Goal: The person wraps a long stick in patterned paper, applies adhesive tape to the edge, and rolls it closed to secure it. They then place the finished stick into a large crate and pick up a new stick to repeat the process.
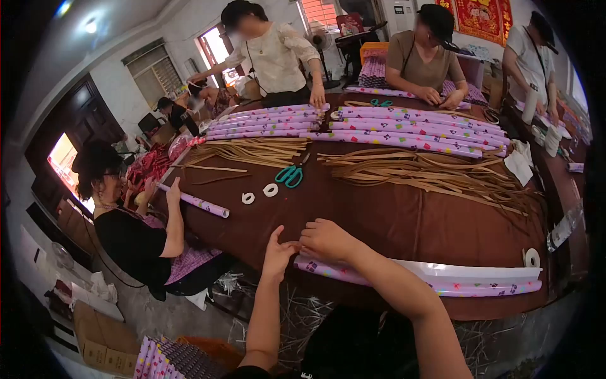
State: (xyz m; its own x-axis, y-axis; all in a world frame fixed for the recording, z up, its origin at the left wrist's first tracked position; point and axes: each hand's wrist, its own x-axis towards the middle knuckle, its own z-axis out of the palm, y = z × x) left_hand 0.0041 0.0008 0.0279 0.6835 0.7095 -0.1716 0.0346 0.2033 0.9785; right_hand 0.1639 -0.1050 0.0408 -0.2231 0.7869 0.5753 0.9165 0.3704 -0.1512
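Note:
Near the front edge of the brown-covered table, my left hand (278, 257) and my right hand (327, 239) meet with their fingertips together. Both have bent fingers in a pinch; whatever lies between them is too small or hidden to make out. Just below and to the right lies a purple patterned sheet (483, 288), partly rolled, its white inner side (464, 271) showing along the back. My right forearm crosses above it and covers part of its left half. A white tape roll (532, 258) stands by the sheet's right end.
Teal scissors (290, 176) and two white tape rolls (270, 190) lie ahead. Tan strips (416, 175) spread behind them, with purple patterned tubes (410, 130) stacked further back. At left, a person (126, 221) holds another tube (205, 205). Several co-workers surround the table.

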